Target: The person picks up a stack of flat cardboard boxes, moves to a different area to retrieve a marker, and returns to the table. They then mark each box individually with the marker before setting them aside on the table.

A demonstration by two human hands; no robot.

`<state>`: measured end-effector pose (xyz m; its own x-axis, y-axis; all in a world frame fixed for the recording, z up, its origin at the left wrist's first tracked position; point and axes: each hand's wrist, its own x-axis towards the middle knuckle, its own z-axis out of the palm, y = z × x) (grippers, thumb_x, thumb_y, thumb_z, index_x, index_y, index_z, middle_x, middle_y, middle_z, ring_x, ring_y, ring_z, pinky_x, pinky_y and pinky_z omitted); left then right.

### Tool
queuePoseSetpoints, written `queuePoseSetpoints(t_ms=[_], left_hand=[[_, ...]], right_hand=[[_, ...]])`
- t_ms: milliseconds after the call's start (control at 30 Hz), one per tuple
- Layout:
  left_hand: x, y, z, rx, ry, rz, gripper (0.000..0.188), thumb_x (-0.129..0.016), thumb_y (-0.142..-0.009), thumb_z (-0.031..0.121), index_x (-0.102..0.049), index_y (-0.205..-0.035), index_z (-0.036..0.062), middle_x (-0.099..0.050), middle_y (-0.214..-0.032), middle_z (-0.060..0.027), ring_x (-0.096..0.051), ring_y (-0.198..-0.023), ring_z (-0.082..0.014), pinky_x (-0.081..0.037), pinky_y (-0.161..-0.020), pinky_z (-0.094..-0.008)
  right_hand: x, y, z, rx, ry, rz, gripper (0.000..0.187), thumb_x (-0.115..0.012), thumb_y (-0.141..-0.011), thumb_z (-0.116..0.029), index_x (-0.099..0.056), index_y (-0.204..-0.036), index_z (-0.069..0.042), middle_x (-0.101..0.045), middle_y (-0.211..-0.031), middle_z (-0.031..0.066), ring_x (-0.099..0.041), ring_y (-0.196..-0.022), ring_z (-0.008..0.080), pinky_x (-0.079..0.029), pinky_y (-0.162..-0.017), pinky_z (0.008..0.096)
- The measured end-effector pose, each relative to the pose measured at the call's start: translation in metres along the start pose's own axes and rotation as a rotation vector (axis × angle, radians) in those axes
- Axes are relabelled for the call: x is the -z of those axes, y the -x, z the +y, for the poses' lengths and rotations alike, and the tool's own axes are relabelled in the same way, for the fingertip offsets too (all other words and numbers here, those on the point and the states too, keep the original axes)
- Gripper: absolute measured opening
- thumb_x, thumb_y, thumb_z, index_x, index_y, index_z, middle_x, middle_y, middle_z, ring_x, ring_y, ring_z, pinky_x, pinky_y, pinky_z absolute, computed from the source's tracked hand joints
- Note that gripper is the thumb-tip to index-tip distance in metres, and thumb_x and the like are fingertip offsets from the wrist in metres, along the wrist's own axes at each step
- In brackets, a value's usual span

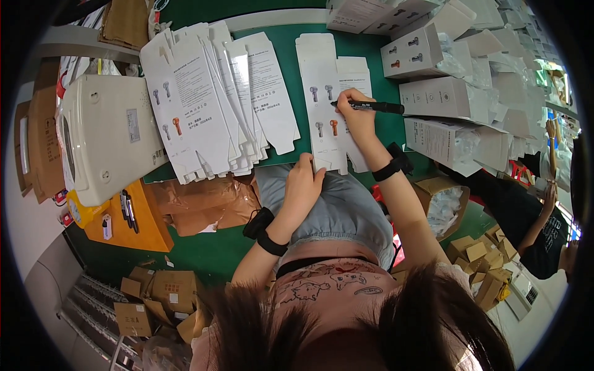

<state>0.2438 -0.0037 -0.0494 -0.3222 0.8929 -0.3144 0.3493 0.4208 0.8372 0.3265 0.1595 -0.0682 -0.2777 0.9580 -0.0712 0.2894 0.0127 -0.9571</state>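
My right hand (359,115) grips a black marker pen (383,107), its tip at a flat white box blank (322,111) printed with small pictures of handheld devices. The blank lies on the green table in front of me, with a second printed panel showing along its right side. My left hand (304,184) rests at the blank's lower left edge, fingers bent against it; whether they pinch the card is hard to see. To the left lies a fanned stack of similar flat blanks (198,111).
Several folded white boxes (433,99) holding clear plastic bags stand along the right. A beige plastic machine (111,136) sits at far left, near an orange surface (145,216) with pens. Cardboard boxes (167,297) lie on the floor. Another person (541,232) works at far right.
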Motion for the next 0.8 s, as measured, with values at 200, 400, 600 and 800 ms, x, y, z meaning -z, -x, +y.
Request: queuePoseSetpoints(t_ms=[200, 400, 600, 800], left_hand=[[-0.001, -0.007, -0.002, 0.033, 0.004, 0.034, 0.029, -0.065, -0.068, 0.011, -0.044, -0.084, -0.0031, -0.055, -0.066, -0.0187, -0.055, -0.060, -0.0335, -0.042, -0.053, -0.0385], [-0.002, -0.009, -0.001, 0.051, -0.072, 0.071, 0.030, -0.069, -0.065, 0.009, -0.045, -0.079, -0.0022, -0.055, -0.061, -0.0155, -0.056, -0.055, -0.0284, -0.042, -0.048, -0.0340], [-0.004, -0.009, -0.005, 0.024, 0.003, 0.079, 0.028, -0.067, -0.065, 0.008, -0.044, -0.079, -0.0024, -0.054, -0.062, -0.0170, -0.055, -0.056, -0.0312, -0.041, -0.049, -0.0356], [-0.003, -0.010, -0.003, 0.068, 0.034, 0.029, 0.028, -0.065, -0.067, 0.007, -0.043, -0.080, -0.0033, -0.053, -0.065, -0.0206, -0.054, -0.060, -0.0365, -0.041, -0.052, -0.0388]], right_hand=[[0.009, 0.013, 0.000, 0.034, -0.018, -0.034, 0.010, -0.052, -0.076, -0.003, -0.055, -0.067, 0.002, -0.055, -0.054, 0.0034, -0.053, -0.051, 0.0061, -0.040, -0.048, 0.0184], [0.013, 0.067, 0.004, 0.069, 0.029, -0.153, 0.008, -0.053, -0.074, -0.001, -0.054, -0.067, 0.002, -0.055, -0.054, 0.0030, -0.053, -0.051, 0.0065, -0.040, -0.047, 0.0187], [0.008, 0.074, 0.002, 0.112, 0.135, -0.217, 0.005, -0.058, -0.068, -0.005, -0.055, -0.066, -0.001, -0.053, -0.054, 0.0051, -0.051, -0.048, 0.0116, -0.040, -0.047, 0.0231], [0.008, 0.073, 0.004, 0.167, 0.162, -0.227, 0.005, -0.058, -0.068, -0.006, -0.056, -0.066, -0.001, -0.051, -0.053, 0.0063, -0.050, -0.047, 0.0134, -0.040, -0.046, 0.0239]])
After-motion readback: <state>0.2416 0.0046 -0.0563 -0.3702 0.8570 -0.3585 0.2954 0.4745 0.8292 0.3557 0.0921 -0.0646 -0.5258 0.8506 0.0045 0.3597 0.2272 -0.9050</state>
